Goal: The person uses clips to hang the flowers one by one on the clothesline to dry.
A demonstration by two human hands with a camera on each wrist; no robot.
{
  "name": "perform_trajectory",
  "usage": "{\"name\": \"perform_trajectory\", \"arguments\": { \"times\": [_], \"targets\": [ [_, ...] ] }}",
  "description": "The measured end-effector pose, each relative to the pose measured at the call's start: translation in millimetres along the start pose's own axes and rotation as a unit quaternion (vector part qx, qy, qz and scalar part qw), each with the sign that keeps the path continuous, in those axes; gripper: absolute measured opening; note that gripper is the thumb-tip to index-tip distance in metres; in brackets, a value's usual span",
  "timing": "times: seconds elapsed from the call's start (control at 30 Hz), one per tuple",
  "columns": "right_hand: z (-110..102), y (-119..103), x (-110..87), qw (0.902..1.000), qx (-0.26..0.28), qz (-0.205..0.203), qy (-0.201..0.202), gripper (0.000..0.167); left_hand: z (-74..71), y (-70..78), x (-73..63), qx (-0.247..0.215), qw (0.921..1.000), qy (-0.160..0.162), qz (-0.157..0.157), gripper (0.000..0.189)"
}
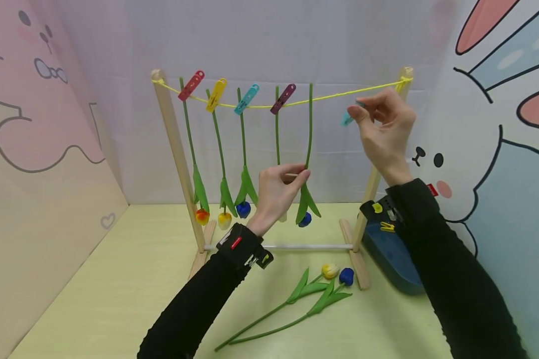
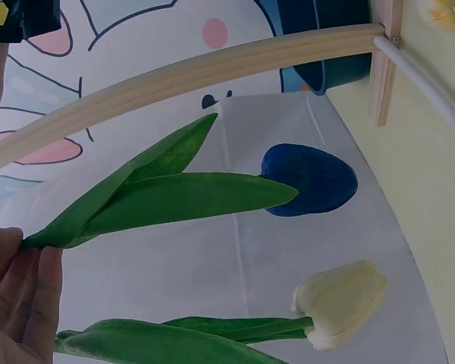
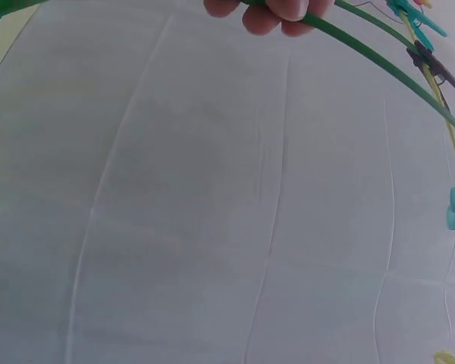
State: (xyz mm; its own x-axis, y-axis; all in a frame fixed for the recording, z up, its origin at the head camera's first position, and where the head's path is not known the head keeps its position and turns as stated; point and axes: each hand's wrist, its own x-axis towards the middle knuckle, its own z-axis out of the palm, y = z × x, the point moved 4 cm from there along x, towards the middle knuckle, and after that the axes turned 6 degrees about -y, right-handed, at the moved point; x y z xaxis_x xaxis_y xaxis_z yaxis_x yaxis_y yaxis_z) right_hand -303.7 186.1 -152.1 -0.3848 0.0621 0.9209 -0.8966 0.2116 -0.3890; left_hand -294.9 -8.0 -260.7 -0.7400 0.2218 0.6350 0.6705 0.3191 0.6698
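Note:
My left hand (image 1: 278, 192) pinches the stem of an upside-down blue tulip (image 2: 311, 180), just above its leaves. The stem's upper end rises past the yellow cord (image 1: 341, 93). To the right, my right hand (image 1: 388, 132) holds a teal clothespin (image 1: 347, 119) between thumb and fingers, apart from the stem. Further left along the cord, red (image 1: 191, 86), yellow (image 1: 216, 94), light blue (image 1: 247, 99) and purple (image 1: 283, 98) clothespins clip tulips head down: orange (image 1: 202, 216), yellow (image 1: 224, 221), blue (image 1: 243, 209) and white (image 2: 341, 303). The left hand partly hides the white one in the head view.
A wooden frame (image 1: 175, 144) carries the cord between two posts, with a white rod (image 1: 305, 247) low down. On the table lie a yellow tulip (image 1: 330, 270) and a blue tulip (image 1: 346, 276). Behind the right forearm stands a dark blue bin (image 1: 393, 264) holding clothespins.

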Motion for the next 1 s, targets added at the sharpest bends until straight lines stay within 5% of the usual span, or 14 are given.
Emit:
{"name": "perform_trajectory", "arguments": {
  "times": [0.4,0.53,0.77,1.0],
  "targets": [
    [17,-10,24.7,0.9994,0.028,0.022,0.000,0.010,-1.7,0.0,3.4,0.010,0.9999,0.006,-0.001,0.026],
    [24,-16,32.9,0.9995,-0.002,0.029,-0.007,0.009,-2.7,1.0,5.1,0.013,0.9999,0.011,0.000,0.024],
    [32,-14,41.2,0.9923,-0.002,0.124,0.007,0.008,-1.7,0.2,6.4,0.017,0.9998,0.009,-0.007,0.024],
    [38,-11,45.1,0.9920,0.030,0.119,0.029,0.016,-0.3,-0.8,7.4,0.015,0.9998,0.009,-0.010,0.023]
  ]
}}
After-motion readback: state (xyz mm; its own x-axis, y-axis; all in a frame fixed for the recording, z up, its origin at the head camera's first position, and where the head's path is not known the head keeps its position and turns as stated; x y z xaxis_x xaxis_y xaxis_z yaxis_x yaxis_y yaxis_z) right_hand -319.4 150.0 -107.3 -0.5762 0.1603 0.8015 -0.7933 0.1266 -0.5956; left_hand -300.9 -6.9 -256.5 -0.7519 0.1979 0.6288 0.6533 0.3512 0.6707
